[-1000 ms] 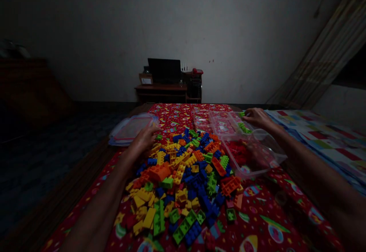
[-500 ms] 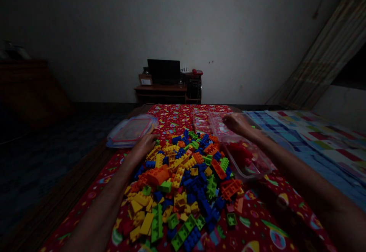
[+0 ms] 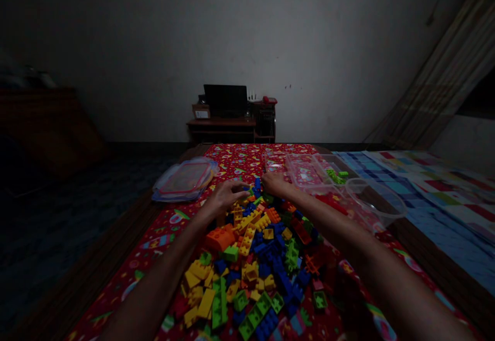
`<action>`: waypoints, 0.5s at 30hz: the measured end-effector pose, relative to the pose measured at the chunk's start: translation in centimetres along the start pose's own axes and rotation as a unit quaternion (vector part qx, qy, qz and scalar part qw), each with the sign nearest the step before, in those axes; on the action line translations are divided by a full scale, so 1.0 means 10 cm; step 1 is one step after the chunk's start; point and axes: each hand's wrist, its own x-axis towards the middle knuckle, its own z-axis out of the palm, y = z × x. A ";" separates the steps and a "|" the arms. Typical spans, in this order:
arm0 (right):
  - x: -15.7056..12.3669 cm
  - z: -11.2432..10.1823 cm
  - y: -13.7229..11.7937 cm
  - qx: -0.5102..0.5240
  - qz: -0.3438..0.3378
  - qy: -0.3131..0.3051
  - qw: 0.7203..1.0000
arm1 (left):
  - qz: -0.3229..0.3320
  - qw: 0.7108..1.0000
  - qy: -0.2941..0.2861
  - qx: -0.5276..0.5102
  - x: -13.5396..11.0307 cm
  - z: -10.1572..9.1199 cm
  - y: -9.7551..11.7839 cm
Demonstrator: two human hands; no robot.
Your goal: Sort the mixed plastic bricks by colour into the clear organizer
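Observation:
A big heap of toy building bricks (image 3: 266, 238) in yellow, blue, green and orange lies on the red patterned cloth (image 3: 154, 243). My left hand (image 3: 226, 196) reaches over the heap's far left side. Its thumb and fingers are apart, pointing right, close to a small green brick (image 3: 250, 192). Just right of it, at the far edge of the heap, is my right hand (image 3: 273, 183) with curled fingers. Whatever it may hold is hidden. Blue bricks (image 3: 257, 183) stand between the two hands.
Clear divided boxes (image 3: 301, 168) stand behind my right hand, one compartment with green bricks (image 3: 337, 176). A round clear tub (image 3: 375, 196) sits right of them, near red pieces (image 3: 330, 201). Stacked lids (image 3: 185, 178) lie far left. A bed (image 3: 436, 191) adjoins the right side.
My right hand has come left and nearer, from above the clear boxes to the heap's far edge. My left hand has shifted right over the bricks, and its thumb and fingers now show apart.

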 end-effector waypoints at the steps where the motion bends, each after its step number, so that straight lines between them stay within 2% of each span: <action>1: 0.01 0.01 0.01 0.000 0.004 0.001 1.000 | 0.003 1.000 -0.012 0.008 0.00 0.04 0.01; 4: 0.01 0.03 0.06 0.005 0.008 0.012 1.000 | 0.011 0.999 -0.023 0.039 -0.01 0.09 0.01; 11: 0.01 0.10 0.07 0.039 -0.013 0.026 0.999 | 0.026 0.995 -0.046 0.090 -0.05 0.03 0.10; 15: 0.02 0.07 0.12 0.075 -0.027 0.038 0.996 | 0.026 0.993 -0.049 0.105 -0.07 0.04 0.15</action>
